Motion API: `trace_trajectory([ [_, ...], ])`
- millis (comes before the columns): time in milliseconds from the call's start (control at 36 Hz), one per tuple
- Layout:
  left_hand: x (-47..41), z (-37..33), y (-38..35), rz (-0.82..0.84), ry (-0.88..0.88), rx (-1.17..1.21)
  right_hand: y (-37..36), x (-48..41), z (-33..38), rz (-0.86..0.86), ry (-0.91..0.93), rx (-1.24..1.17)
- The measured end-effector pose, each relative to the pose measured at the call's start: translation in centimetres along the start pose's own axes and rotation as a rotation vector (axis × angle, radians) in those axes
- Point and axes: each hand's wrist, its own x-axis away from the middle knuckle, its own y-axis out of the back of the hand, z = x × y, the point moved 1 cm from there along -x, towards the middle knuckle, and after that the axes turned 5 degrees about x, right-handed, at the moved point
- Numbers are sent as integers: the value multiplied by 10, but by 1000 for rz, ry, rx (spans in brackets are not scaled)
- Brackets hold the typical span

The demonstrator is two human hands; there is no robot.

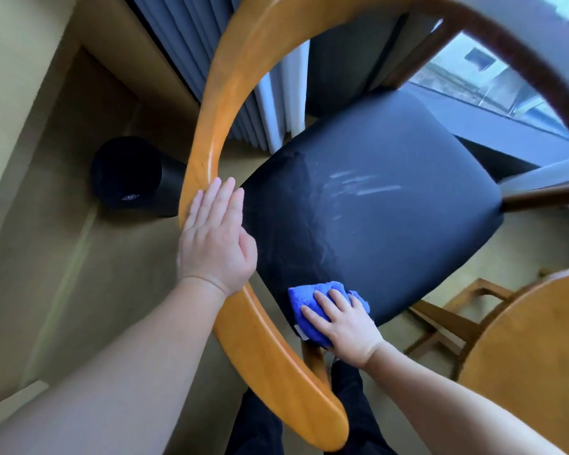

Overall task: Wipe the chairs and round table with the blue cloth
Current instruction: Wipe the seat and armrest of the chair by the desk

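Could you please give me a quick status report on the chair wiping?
Left hand flat on the chair's wooden rail. Right hand presses the blue cloth on the black seat, near edge. Streaks show mid-seat; nothing blocks it.

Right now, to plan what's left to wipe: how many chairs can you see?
2. One black-seated chair in the centre, the right hand pressing the blue cloth on its seat. A wooden frame, likely a second chair, shows lower right beside the round table. Others may be hidden.
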Motion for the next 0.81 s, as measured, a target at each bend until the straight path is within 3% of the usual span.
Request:
trace_trajectory([
  [278,-1,-2,-1,-2,-34,-13,15,-30,-47,-61,132,67],
  [445,0,-2,-3,-7,-47,-7,65,-92,-104,-101,-230,53],
  [611,-2,-1,-2,8,-114,9,72,-123,-110,-222,-428,-112],
  [695,-5,-1,-2,99,-292,-14,71,-125,-103,-152,-491,-150],
  [806,-6,0,-2,134,-330,-46,57,-106,-82,-160,-514,-213],
])
